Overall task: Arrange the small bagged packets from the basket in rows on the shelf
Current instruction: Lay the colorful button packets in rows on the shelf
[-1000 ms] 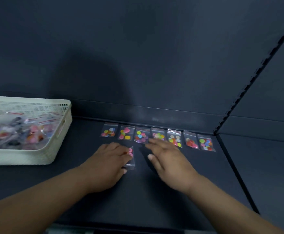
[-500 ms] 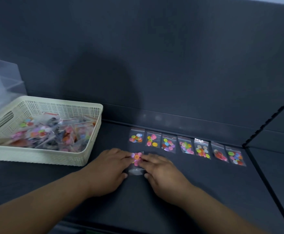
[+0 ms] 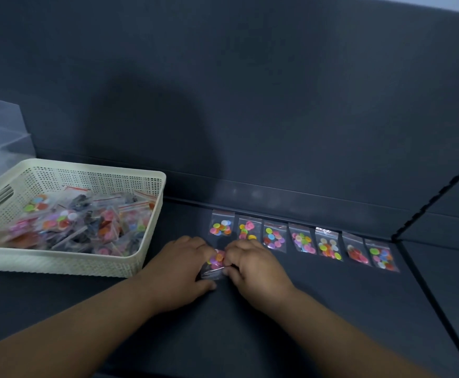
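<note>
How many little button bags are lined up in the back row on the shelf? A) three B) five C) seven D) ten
C: seven button bags lie side by side along the back of the shelf, from the leftmost bag to the rightmost bag; an eighth bag sits in front, between the left hand and right hand.

Between my left hand (image 3: 180, 270) and right hand (image 3: 253, 264) I see a packet (image 3: 215, 264) of clear, glossy plastic film that catches the light. The row of packets (image 3: 302, 241) beyond my fingers has the same shiny film. Under my palms the shelf (image 3: 318, 309) looks smooth, dark and matt. Left of my left hand, the basket (image 3: 67, 264) is cream plastic, perforated, dull-finished.
</note>
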Available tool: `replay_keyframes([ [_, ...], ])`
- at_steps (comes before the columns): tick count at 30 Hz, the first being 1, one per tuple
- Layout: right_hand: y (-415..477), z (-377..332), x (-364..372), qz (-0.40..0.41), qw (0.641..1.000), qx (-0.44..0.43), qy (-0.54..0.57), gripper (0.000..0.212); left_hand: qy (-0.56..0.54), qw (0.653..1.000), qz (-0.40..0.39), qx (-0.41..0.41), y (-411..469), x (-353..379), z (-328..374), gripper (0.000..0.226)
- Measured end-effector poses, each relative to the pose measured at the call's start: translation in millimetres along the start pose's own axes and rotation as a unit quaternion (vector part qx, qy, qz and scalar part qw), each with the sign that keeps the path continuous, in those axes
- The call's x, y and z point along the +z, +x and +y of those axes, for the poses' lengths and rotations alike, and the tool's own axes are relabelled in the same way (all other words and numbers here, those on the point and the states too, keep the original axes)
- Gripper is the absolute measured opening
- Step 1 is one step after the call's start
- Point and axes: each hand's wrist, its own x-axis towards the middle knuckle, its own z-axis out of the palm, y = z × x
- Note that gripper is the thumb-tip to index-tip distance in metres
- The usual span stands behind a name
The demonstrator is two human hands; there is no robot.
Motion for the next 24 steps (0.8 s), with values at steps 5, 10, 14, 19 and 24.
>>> replay_keyframes([
  [5, 1.1, -5.7, -6.0, 0.002, 0.978, 0.116, 0.176, 0.015, -0.148, 0.986, 0.064, -0.049, 1.0, -0.3, 5.4, 0.006],
  [10, 2.9, -7.7, -18.4, -0.001, 0.935, 0.180, 0.307, 0.023, -0.383, 0.903, 0.054, -0.186, 13.6, -7.6, 15.3, 0.010],
  [14, -3.2, -3.3, -17.1, 0.021, 0.937, 0.201, 0.285, 0.015, -0.217, 0.947, 0.048, -0.231, 13.1, -7.8, 18.3, 0.022],
  [19, -19.0, -0.6, -19.2, 0.039, 0.988, 0.113, 0.099, 0.019, -0.070, 0.986, 0.107, -0.111, -5.0, -4.3, 21.3, 0.024],
  [24, -23.4, -0.9, -7.9, -0.025, 0.999, 0.028, 0.015, 0.037, 0.005, 1.000, 0.015, -0.022, -12.5, 5.1, 14.6, 0.034],
])
